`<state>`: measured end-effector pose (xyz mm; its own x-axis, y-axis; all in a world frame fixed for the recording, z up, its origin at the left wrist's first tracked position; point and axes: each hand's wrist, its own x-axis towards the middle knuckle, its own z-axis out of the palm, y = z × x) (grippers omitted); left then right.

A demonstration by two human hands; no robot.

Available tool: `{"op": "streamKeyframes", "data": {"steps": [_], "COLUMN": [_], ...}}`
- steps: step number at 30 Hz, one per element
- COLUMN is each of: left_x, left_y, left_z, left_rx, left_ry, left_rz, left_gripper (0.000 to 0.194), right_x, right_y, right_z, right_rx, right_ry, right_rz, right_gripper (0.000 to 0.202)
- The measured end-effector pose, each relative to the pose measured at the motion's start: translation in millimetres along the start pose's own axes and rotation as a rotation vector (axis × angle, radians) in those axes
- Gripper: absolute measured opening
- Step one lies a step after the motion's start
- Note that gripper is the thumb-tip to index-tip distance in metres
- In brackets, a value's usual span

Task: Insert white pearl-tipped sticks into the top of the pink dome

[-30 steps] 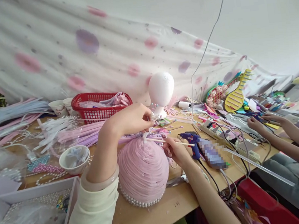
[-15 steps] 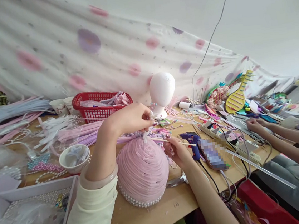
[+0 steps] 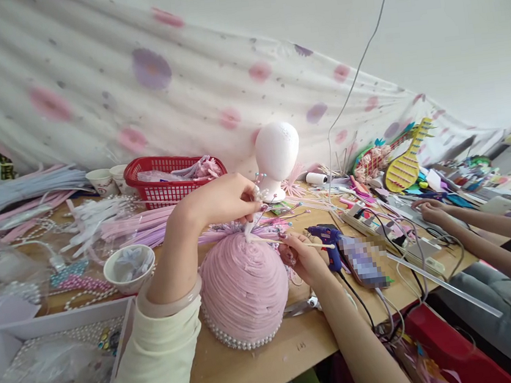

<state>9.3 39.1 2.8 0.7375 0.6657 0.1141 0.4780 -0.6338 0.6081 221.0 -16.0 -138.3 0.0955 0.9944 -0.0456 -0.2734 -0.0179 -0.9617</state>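
A pink dome (image 3: 246,297), wound with fuzzy strands and edged with pearl beads, sits on the table in front of me. Over its top, my left hand (image 3: 237,196) is closed, its fingertips pinching a short white stem (image 3: 248,228) that rises from the peak. Small beaded sprigs (image 3: 261,181) show by those fingers; whether they are held is unclear. From the right, my right hand (image 3: 304,256) grips a thin cream cotton swab (image 3: 319,245), its far end against the base of the stem. Scissors (image 3: 303,306) lie beside the dome, partly behind my right wrist.
A blue glue gun (image 3: 328,241) and its cable lie right of my right hand. Behind stand a white foam head (image 3: 277,152) and a red basket (image 3: 163,193). At left are a white bowl (image 3: 130,285) and a bead tray (image 3: 128,310). A co-worker's hands (image 3: 433,211) are at far right.
My left fingers have dropped slightly at the peak, and the swab's end has shifted a little along the stem's base. The co-worker's hands have moved slightly. Otherwise little differs.
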Motion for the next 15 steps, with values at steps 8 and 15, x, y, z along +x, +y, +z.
{"op": "streamKeyframes", "data": {"steps": [8, 15], "left_x": [0.0, 0.2], "left_y": [-1.7, 0.4], "left_z": [-0.9, 1.0], "left_rx": [0.005, 0.037], "left_ry": [-0.012, 0.003], "left_rz": [-0.009, 0.012], "left_gripper": [0.019, 0.020], "right_x": [0.9, -2.2], "right_y": [-2.0, -4.3], "right_z": [1.0, 1.7], "right_rx": [0.038, 0.068], "right_ry": [0.006, -0.052], "right_rz": [0.015, -0.033], "right_gripper": [0.042, 0.049]}}
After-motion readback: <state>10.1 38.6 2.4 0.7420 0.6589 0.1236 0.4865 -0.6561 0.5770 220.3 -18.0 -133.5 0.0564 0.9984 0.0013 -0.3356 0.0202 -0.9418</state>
